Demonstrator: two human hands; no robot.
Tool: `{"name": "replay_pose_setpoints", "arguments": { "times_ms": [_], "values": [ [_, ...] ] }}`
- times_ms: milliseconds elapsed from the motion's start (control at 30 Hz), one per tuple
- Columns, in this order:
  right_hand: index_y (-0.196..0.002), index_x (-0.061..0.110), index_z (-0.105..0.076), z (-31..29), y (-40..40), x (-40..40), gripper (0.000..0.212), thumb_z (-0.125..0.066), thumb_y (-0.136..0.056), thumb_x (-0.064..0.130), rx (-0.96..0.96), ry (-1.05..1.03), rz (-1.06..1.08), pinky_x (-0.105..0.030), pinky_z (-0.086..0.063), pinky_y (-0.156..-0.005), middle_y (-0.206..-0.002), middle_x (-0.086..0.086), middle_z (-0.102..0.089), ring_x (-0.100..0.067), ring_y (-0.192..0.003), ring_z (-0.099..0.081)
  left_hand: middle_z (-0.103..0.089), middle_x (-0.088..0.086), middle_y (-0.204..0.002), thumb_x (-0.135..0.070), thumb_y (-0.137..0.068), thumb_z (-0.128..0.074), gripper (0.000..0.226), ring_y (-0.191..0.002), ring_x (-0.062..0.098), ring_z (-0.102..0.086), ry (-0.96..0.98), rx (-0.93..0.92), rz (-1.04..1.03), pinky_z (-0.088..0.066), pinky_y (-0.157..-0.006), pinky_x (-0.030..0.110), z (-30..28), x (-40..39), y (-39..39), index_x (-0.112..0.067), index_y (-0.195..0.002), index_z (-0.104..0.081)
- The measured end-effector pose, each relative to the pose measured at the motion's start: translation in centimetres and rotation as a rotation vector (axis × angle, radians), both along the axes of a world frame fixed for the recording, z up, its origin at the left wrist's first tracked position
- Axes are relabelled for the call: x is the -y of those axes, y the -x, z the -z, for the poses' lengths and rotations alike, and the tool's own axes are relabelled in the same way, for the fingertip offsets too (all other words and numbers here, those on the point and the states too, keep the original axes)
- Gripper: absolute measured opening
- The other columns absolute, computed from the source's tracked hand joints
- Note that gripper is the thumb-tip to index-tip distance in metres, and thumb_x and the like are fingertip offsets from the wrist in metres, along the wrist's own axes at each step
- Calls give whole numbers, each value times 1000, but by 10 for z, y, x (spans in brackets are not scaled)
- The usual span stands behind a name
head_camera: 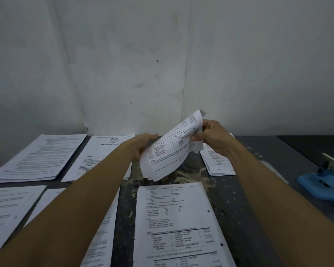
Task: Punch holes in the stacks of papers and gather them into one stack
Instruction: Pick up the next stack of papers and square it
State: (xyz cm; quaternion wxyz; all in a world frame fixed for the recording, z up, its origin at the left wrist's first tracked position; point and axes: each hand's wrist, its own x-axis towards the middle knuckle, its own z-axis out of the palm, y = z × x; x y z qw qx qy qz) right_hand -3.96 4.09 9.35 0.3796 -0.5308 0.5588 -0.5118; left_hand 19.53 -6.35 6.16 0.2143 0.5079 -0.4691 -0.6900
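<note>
Head view shows us four unpunched stacks (pixel 37 157) at left. At centre our left hand (pixel 143 145) and right hand (pixel 212 135) grip a lifted stack (pixel 170 151); below lies a punched stack (pixel 181 218). At right waits the punch (pixel 320 182). We judge much remains.

Held stack (pixel 170 151) above punched stack (pixel 179 224), hole punch (pixel 322 182) right, other stacks (pixel 39 157) left

Both hands, left (pixel 143 145) and right (pixel 212 135), raised, fingers pinching.
</note>
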Motion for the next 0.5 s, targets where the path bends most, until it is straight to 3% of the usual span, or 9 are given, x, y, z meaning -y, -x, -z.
{"name": "replay_pose_setpoints", "arguments": {
  "times_ms": [67, 167, 233, 300, 400, 500],
  "values": [
    [-111, 4, -72, 0, 4, 0, 42, -67, -76, -20, 10, -3, 13, -46, -58, -91, -109, -12, -75, -34, -106, -68, -72, 13, -106, -24, -96, -65, 31, -94, 30, -69, -12, -83, -11, -57, -85, 44, -9, -2, -3, -4, -120, -63],
    [-108, 6, -74, 1, 9, 1, 45, -69, -71, -20, -1, -31, 38, -48, -57, -91, -108, -9, -76, -33, -106, -68, -74, 15, -95, -8, -90, -71, 27, -70, 29, -74, 104, -168, -194, -61, -57, 41, -24, -4, -6, 1, -114, -63],
    [-105, 10, -75, 3, 11, 2, 46, -69, -70, -19, -10, -57, 55, -49, -57, -92, -107, -6, -76, -30, -106, -68, -75, 12, -92, -6, -88, -73, 27, -65, 22, -75, 290, -206, -318, -58, -50, 33, -31, -4, -6, -3, -113, -65],
    [-104, 12, -75, 3, 11, 5, 42, -69, -73, -15, 0, -66, 83, -49, -57, -92, -108, -5, -76, -30, -105, -67, -74, 6, -101, -7, -90, -72, 32, -77, 19, -75, 467, -215, -335, -61, -58, 33, -38, -4, -6, -9, -121, -64],
    [-108, 11, -75, -1, 8, 8, 29, -77, -80, 3, 89, -41, 130, -44, -59, -87, -108, -4, -76, -30, -100, -71, -72, 3, -117, -9, -91, -71, 37, -96, 21, -72, 636, -199, -299, -60, -85, 46, -48, -3, -7, -13, -126, -63],
    [-111, 11, -75, -7, 8, 11, 33, -82, -79, 16, 146, 38, 179, -41, -60, -84, -107, -3, -76, -26, -96, -73, -71, 2, -120, -11, -90, -72, 37, -102, 22, -71, 763, -173, -265, -57, -89, 48, -53, -2, -12, -13, -125, -63]
  ]
}}
